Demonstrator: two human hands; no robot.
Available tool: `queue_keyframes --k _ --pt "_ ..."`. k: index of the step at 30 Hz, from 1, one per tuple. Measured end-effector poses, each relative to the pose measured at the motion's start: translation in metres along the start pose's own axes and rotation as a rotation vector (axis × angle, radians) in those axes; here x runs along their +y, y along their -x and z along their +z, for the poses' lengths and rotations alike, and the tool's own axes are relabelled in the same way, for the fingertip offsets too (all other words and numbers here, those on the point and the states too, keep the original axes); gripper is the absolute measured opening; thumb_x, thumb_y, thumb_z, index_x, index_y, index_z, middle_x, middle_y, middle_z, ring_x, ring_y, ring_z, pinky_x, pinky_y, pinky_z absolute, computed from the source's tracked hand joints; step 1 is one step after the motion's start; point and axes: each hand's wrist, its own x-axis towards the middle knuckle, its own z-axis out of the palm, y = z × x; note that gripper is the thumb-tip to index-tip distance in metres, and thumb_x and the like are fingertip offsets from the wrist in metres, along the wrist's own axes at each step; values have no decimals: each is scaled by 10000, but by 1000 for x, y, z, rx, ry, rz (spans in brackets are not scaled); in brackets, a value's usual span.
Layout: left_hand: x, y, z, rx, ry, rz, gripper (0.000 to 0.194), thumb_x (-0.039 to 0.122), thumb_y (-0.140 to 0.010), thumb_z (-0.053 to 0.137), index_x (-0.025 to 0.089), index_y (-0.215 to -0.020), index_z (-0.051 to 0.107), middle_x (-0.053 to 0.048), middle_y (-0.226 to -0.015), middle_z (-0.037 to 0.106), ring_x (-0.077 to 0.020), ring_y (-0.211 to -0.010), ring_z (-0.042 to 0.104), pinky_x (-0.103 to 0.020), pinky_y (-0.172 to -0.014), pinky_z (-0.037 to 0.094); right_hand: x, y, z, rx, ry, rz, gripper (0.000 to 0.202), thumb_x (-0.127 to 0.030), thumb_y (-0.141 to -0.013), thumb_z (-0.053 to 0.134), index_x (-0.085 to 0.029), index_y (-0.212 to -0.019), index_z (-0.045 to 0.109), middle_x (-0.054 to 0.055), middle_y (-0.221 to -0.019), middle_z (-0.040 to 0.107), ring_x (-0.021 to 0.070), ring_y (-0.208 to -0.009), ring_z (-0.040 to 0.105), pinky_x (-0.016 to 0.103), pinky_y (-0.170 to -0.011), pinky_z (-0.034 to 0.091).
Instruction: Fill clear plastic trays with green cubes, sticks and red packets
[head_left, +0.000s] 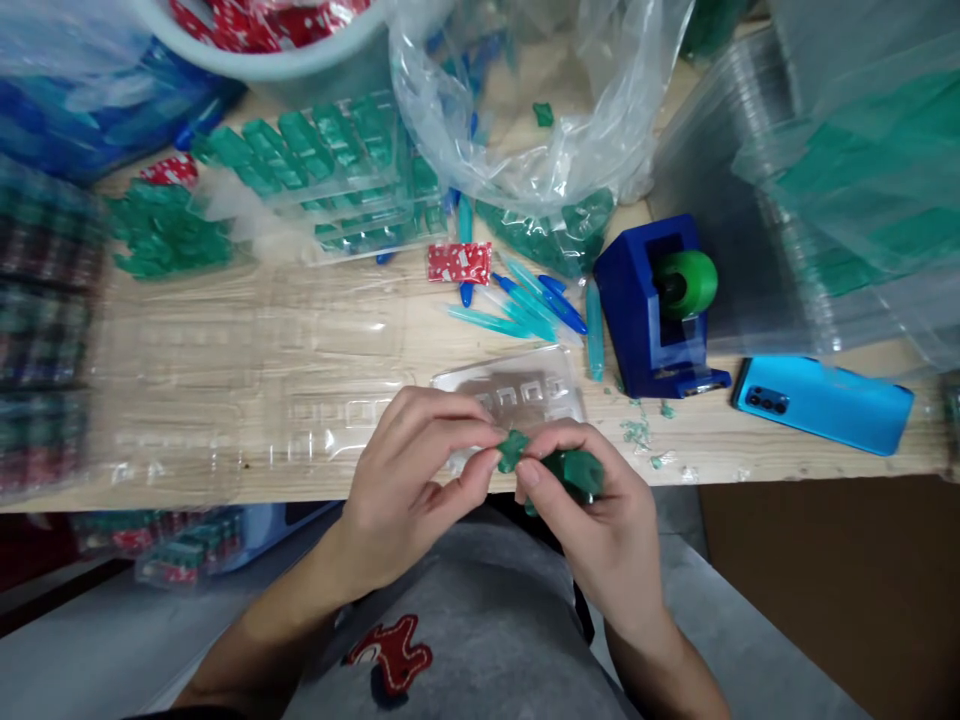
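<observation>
Above the front edge of the table, my left hand [412, 460] pinches a small green star-shaped piece [513, 451] between thumb and fingers. My right hand [607, 530] is closed around several darker green plastic pieces [582, 473], and its thumb and index fingertips meet beside the star-shaped piece. Whether they also touch it I cannot tell. Just behind my hands lies a clear plastic tray [559, 395] with moulded square hollows, partly covered by my left fingers.
A blue tape dispenser [637, 300] and a blue phone [825, 405] lie to the right. Pens [536, 300] and a red packet [459, 263] lie mid-table. Filled trays [315, 150], a green heap [169, 230], a white tub [277, 65] and a plastic bag [585, 160] stand behind.
</observation>
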Motion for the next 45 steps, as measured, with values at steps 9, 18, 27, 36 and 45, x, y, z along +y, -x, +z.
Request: queue_keyframes --k 9,18,27,36,45 --pt "7 2 -4 -45 -24 53 159 87 -859 560 215 -953 563 -7 -878 641 -136 -814 605 -285 -720 527 4 5 -3 -51 220 -197 165 -145 -871 574 -270 -973 611 -26 -912 654 103 -838 615 202 -748 499" --pt "-12 23 4 13 483 -416 37 193 -928 518 209 -914 549 -31 -959 703 -132 -831 675 -272 -734 572 20 -3 -12 -15 35 63 93 -240 -837 592 -204 -806 672 -30 -632 617 88 -523 542 230 -544 455" --pt "-41 17 4 -214 -141 25 136 85 -909 519 169 -1010 551 -81 -1068 648 -161 -1056 616 -332 -884 536 46 3 -28 76 41 123 145 -293 -841 617 -208 -917 707 -34 -554 587 103 -527 544 241 -555 458" --pt "-45 11 12 -221 -231 28 124 163 -918 532 175 -1040 550 -73 -1014 660 -172 -968 618 -332 -828 525 48 4 -25 5 23 189 181 -329 -845 604 -201 -935 694 -27 -595 599 99 -532 547 223 -492 410" --pt "-59 2 16 -224 -269 105 199 328 -904 547 187 -1040 581 -62 -978 670 -187 -929 616 -333 -803 500 49 3 -23 -26 44 208 205 -352 -841 606 -199 -946 693 -17 -605 620 106 -548 568 222 -491 424"
